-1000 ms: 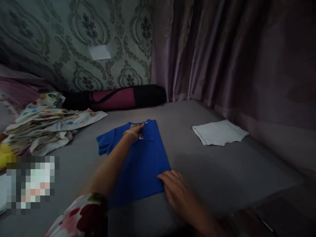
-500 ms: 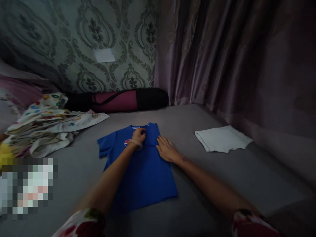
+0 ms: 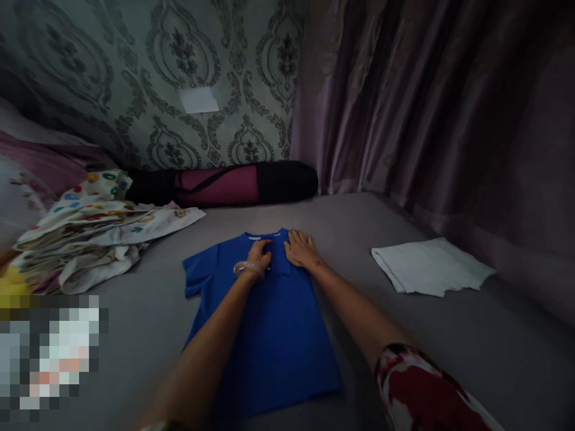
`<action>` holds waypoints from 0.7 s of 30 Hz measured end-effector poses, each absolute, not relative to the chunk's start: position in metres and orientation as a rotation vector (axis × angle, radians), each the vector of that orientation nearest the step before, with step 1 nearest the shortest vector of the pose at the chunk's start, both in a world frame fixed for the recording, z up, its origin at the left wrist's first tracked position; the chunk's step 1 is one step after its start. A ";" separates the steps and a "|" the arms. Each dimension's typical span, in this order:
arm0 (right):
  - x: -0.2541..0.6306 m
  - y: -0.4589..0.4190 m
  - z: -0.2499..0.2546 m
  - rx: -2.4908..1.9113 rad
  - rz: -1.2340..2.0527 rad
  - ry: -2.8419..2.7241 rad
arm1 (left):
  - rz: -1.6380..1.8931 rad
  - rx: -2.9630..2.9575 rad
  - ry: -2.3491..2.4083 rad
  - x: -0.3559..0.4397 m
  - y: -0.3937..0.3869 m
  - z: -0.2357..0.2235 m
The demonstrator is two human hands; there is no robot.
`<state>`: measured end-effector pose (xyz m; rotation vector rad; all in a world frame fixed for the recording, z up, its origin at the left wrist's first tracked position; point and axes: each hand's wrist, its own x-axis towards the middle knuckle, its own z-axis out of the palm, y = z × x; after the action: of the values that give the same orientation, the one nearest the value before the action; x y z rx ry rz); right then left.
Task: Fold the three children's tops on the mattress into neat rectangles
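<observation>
A blue T-shirt (image 3: 278,335) lies spread on the grey bed sheet, its collar at the far end. Its left sleeve sticks out, while the right sleeve is folded in over the chest. My left hand (image 3: 260,254), with a pale bangle (image 3: 245,267) at the wrist, rests on the chest near the collar. Its fingers point right and bend a little, with the thumb apart. At the shirt's right shoulder edge, my right hand (image 3: 300,248) lies flat, fingers stretched out. The logo on the chest is mostly covered by my left wrist and bangle.
A folded white cloth (image 3: 431,266) lies to the right on the grey sheet (image 3: 359,221). Crumpled patterned clothes (image 3: 90,233) are heaped at the left. Along the wall stretches a black and maroon rolled bag (image 3: 224,184). Purple curtains (image 3: 350,108) hang at the right.
My right hand has slid up along the shirt's right edge to the shoulder. My left hand stays on the chest. The view has shifted slightly.
</observation>
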<state>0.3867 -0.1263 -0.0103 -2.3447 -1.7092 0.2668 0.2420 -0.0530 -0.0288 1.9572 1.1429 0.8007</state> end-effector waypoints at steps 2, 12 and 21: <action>0.389 -0.118 -0.013 -2.341 0.221 -1.688 | 0.818 1.929 1.140 0.242 -0.051 -0.031; 0.392 -0.125 -0.009 -2.288 0.245 -1.769 | 0.805 1.811 1.127 0.239 -0.048 -0.029; 0.370 -0.205 -0.005 -2.163 0.312 -2.000 | 0.790 1.767 1.096 0.238 -0.044 -0.032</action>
<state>0.3701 -0.2046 -0.0050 -2.1633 -1.9997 0.3120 0.2384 -0.0436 -0.0324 1.7673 1.0961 0.7901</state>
